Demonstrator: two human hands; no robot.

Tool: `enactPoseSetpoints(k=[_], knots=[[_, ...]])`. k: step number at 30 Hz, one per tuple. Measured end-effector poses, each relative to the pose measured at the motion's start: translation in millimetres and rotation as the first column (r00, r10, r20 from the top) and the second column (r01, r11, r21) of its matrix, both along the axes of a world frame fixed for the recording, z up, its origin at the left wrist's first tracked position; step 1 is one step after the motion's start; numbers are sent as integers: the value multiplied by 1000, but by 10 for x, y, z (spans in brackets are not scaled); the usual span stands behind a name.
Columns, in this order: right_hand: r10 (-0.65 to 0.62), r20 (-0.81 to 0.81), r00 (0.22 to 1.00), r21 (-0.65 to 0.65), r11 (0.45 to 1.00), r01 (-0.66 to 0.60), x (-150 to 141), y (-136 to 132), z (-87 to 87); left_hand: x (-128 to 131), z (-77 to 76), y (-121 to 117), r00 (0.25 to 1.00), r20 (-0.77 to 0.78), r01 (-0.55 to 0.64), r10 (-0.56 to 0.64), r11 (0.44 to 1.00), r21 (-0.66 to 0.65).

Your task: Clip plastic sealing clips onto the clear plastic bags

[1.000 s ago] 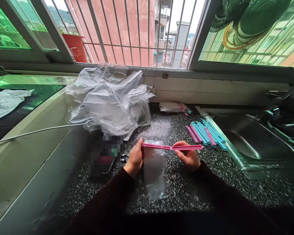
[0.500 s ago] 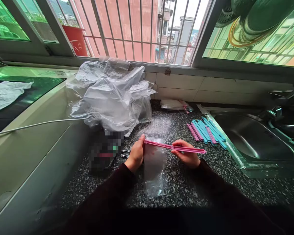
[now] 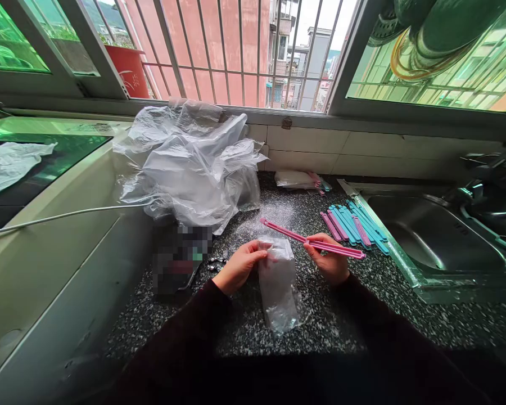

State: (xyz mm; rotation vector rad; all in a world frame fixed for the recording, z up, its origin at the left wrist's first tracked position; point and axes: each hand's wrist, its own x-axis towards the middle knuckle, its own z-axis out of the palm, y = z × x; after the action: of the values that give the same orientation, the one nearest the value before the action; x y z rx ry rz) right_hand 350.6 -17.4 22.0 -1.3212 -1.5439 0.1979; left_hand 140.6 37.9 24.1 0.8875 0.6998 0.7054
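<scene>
My left hand (image 3: 243, 265) pinches a clear bag (image 3: 278, 287) by its top. My right hand (image 3: 329, 263) holds an opened pink clip (image 3: 312, 241) near its middle.

Your bare left hand (image 3: 241, 266) reaches in from the lower left, back of the hand up, its thumb and forefinger pressed together in a pinch that points toward your right side. Your bare right hand (image 3: 329, 264) sits well apart from it at about the same height, fingers curled inward in a closed grip, while your forearms, in long dark sleeves (image 3: 188, 326), angle inward toward the wrists.
</scene>
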Motion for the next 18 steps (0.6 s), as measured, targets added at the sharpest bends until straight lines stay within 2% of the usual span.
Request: enactPoseSetpoints(k=[5,8,10,14,18], knots=[[-66,2,998,0,998,66,102,44,-3,-14,37,-20,998,55,-34,31,998,52],[-32,17,999,-25,999,33,67,43,-27,-42,119,-42,989,139,-52,40,995,85],[18,26,999,-53,998,-17,5,28,-40,-50,142,-48,988,156,-15,0,995,95],[127,44,991,-89,988,-123,-116,-17,-43,-18,59,-24,993,96,52,-64,992,116],[115,46,992,-51,992,-112,-143,-48,-25,30,-59,-2,998,14,57,-60,990,128]])
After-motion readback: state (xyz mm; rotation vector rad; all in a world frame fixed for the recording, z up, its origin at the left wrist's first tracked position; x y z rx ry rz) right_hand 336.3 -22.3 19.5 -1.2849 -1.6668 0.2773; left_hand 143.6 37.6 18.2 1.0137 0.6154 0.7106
